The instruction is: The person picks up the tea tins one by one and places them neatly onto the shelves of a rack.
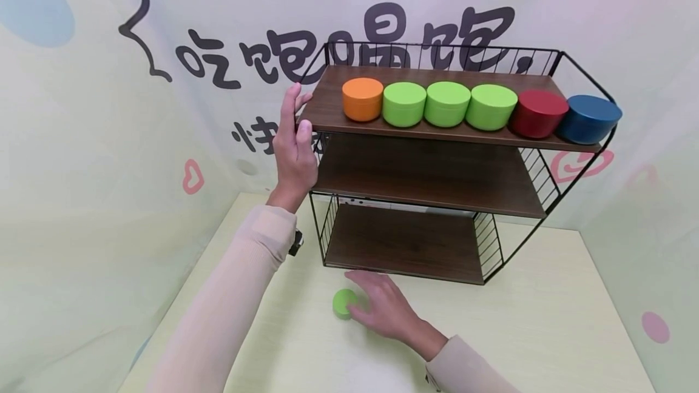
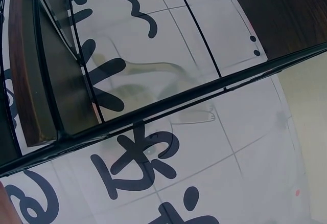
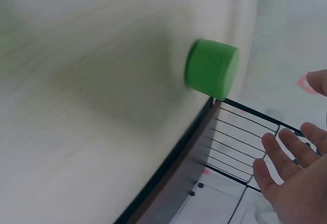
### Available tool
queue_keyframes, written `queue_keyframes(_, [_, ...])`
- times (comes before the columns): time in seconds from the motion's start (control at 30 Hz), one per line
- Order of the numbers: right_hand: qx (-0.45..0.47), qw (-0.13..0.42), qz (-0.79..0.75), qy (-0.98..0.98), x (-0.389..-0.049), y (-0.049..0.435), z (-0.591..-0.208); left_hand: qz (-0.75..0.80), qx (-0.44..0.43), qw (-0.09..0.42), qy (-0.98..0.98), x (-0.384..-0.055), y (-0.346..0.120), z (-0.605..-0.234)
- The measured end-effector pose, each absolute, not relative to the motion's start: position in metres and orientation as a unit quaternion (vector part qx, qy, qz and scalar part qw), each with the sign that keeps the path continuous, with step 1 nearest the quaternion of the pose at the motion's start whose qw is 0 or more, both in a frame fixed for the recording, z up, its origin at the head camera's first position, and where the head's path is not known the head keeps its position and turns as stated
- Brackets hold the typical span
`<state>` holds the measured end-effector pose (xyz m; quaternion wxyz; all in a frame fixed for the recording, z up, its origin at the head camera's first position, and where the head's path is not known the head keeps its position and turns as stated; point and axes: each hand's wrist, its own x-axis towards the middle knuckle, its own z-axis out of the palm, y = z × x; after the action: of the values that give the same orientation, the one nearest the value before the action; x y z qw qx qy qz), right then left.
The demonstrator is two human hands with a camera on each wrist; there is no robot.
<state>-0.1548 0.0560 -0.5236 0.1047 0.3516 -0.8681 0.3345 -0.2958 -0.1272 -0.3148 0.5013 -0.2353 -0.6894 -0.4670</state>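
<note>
A three-tier rack (image 1: 431, 173) with dark wood boards and black wire sides fills the middle of the head view. My left hand (image 1: 295, 153) grips the left end of its top board, thumb toward the front. In the left wrist view only the rack's wire side (image 2: 168, 98) and a sliver of finger show. One light green round tin (image 1: 344, 304) sits on the table in front of the bottom board. My right hand (image 1: 390, 308) is beside it, fingers spread and thumb overlapping its edge. From the right wrist, the green tin (image 3: 212, 68) appears apart from the open fingers.
Along the top board stand an orange tin (image 1: 363, 99), three green tins (image 1: 448, 104), a dark red tin (image 1: 538, 114) and a blue tin (image 1: 588, 119) at the right end. A patterned wall sheet (image 1: 207, 11) with black lettering hangs behind the pale table (image 1: 306, 350).
</note>
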Motion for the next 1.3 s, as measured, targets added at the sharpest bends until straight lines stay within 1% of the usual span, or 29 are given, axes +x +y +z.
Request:
queue_keyframes(0.3, [0.347,0.048,0.348,-0.870,-0.154,0.052,-0.544,-0.473,-0.232,0.499,-0.689,-0.296,-0.129,-0.316])
queue_keyframes(0.5, [0.332,0.024,0.335,-0.881,-0.152,0.045,-0.556,-0.472,-0.230,0.500,-0.689,-0.295,-0.129,-0.316])
queue_keyframes(1.3, [0.314,0.008,0.341,-0.886,-0.153,0.041,-0.581,-0.465,-0.226,0.494,-0.699,-0.295,-0.128,-0.315])
